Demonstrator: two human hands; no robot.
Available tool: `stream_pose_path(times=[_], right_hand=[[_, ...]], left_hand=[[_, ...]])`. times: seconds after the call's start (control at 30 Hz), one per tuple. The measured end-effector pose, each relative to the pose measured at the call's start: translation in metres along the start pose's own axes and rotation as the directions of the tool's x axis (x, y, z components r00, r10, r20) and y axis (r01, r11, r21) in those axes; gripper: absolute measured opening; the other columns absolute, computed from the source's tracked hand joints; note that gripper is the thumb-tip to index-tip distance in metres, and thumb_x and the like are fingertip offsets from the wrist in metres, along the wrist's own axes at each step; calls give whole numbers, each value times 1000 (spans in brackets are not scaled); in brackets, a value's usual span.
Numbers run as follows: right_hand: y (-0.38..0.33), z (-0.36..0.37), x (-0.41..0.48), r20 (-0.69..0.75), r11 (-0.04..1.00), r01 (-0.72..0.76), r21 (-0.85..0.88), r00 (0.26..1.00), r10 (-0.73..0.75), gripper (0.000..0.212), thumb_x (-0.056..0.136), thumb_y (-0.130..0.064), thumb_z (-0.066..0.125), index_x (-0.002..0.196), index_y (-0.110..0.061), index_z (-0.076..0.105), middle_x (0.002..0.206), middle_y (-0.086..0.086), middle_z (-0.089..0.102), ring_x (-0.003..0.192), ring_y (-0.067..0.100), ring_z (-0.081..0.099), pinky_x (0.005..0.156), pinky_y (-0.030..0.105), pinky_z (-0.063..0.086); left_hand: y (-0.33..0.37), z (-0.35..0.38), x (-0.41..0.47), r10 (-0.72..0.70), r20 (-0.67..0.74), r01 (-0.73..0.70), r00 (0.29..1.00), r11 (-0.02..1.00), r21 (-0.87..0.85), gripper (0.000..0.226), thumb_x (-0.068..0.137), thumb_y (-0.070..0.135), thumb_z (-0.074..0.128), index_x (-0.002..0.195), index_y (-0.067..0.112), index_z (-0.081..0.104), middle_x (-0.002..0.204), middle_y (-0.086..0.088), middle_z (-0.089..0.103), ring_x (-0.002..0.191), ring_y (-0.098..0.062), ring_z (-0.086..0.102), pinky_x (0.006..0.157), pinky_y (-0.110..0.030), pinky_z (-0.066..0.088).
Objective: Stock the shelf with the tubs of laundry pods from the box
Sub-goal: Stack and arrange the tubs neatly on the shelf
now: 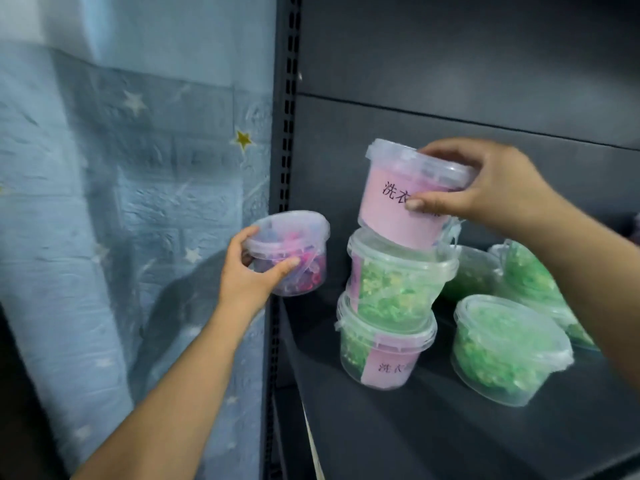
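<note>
Your left hand (pixel 247 275) grips a clear round plastic tub of pink pods (pixel 298 244). Right hand (pixel 485 188) pinches a tilted pink-labelled clear tub (pixel 388 220) on two green-pod tubs (pixel 391 292) below it. Probably light, slick: hold the rim.

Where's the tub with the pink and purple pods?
The pink-and-purple tub is left of centre in the head view, gripped by the left hand beside the shelf post, left of the stacked tubs.

Left forearm is extended up from lower left; left hand (pixel 252 268) is curled round tub of pink pods (pixel 294 244). Right arm is angled in from right; pink-labelled tub (pixel 398 202) is gripped near its lid by right hand (pixel 485 183).
</note>
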State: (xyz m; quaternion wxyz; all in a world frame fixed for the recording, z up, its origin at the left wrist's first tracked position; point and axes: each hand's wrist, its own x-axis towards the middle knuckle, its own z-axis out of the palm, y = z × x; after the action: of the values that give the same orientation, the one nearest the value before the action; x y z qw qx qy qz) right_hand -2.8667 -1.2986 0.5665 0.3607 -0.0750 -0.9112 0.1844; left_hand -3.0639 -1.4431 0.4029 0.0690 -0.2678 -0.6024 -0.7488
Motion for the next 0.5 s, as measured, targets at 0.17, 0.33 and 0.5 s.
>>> stream_pose_path(times=[0.17,0.33,0.5], right_hand=[[7,-26,-9,-143,987,25,158,990,-2,54,41,-54,70,91,-39,59,89,-23,60,80,-9,56,72,0,40],[17,-77,-43,-186,982,132,133,977,-106,45,45,-53,68,87,-47,53,94,-33,45,88,-13,45,74,-10,26],[43,-130,-89,-191,980,142,140,975,-114,43,44,-56,67,84,-49,53,93,-33,48,85,-25,46,76,-7,29]], left_hand=[[70,-12,-6,144,-127,-143,981,990,16,80,57,17,84,125,27,41,126,-5,49,98,-11,50,93,-24,43],[146,7,-38,298,-30,-299,954,947,-116,90,42,46,83,119,35,37,115,14,52,93,5,57,91,-24,47],[183,65,-91,312,93,-293,945,939,-179,99,30,61,84,116,34,43,109,15,59,94,4,59,88,-27,49]])
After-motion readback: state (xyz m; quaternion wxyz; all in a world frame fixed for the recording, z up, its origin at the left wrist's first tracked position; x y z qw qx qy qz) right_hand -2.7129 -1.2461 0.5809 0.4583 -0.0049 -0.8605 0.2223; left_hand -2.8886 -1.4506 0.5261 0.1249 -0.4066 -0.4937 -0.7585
